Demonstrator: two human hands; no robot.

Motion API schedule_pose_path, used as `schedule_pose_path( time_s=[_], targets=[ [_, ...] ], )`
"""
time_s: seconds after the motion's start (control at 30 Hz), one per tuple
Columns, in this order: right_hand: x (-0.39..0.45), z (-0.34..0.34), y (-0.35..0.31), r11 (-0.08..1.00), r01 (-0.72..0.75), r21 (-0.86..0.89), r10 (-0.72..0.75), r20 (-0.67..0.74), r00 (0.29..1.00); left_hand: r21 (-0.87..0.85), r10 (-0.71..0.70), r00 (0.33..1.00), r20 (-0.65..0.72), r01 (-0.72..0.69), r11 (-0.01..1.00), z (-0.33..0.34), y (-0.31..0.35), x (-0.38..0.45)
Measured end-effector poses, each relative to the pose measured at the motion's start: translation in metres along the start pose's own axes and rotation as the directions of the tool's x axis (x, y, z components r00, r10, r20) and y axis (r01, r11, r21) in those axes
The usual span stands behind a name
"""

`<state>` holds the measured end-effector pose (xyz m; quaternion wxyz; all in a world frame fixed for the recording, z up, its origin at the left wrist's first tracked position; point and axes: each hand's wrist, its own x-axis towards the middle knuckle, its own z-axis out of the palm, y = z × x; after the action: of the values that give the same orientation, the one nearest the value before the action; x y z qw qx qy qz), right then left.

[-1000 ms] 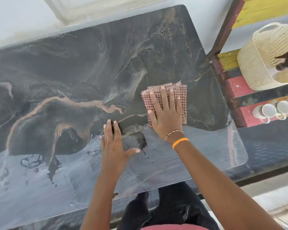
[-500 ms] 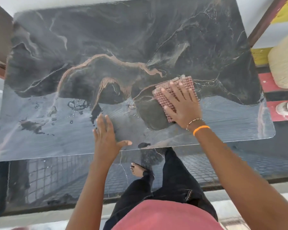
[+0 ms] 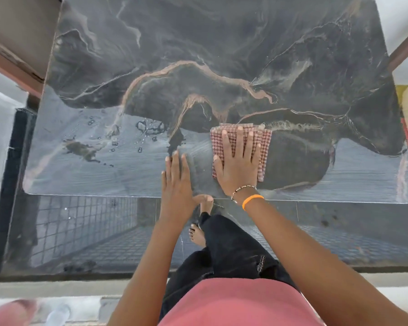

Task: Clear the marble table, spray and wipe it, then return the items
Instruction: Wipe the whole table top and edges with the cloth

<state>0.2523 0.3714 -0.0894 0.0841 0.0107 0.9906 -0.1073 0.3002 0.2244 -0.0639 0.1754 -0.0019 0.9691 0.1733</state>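
1. Dark marble table (image 3: 222,55) with tan veins fills our view; droplets and wet smears (image 3: 149,128) sit toward its left near edge.
2. Our right hand (image 3: 239,168) lies flat, fingers straight and spread, pressing the folded checked cloth (image 3: 264,140) onto the marble close to the middle of the near edge.
3. Our left hand (image 3: 178,187) rests palm down just beside it, fingers straight and together, thumb out over the near edge, holding nothing.
4. An orange band (image 3: 252,200) and a beaded bracelet (image 3: 242,189) circle our right wrist.
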Motion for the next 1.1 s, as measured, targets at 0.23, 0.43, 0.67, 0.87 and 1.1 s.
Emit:
schedule_pose_path(
  time_s=[0.23, 0.43, 0.67, 0.87, 1.1],
  targets=[
    [0.12, -0.009, -0.07, 0.987, 0.16, -0.015, -0.16, 0.024, 0.987, -0.006, -0.075, 0.997, -0.016, 0.075, 0.997, -0.013, -0.049, -0.008],
    [0.143, -0.005, -0.113, 0.849, 0.518, -0.101, -0.505, 0.128, 0.854, -0.09, -0.193, 0.981, -0.023, 0.19, 0.978, -0.042, -0.094, 0.001],
    [0.019, 0.012, -0.076, 0.73, 0.681, -0.063, -0.663, 0.175, 0.728, -0.107, -0.312, 0.949, -0.039, 0.307, 0.946, -0.06, -0.131, 0.004],
    [0.033, 0.012, -0.1, 0.661, 0.749, -0.053, -0.722, 0.228, 0.653, -0.124, -0.342, 0.937, -0.064, 0.333, 0.935, -0.056, -0.136, 0.001],
    [0.161, 0.011, -0.196, 0.802, 0.589, -0.101, -0.574, 0.144, 0.806, -0.207, -0.369, 0.923, -0.108, 0.342, 0.917, -0.061, -0.162, -0.005]
  ],
)
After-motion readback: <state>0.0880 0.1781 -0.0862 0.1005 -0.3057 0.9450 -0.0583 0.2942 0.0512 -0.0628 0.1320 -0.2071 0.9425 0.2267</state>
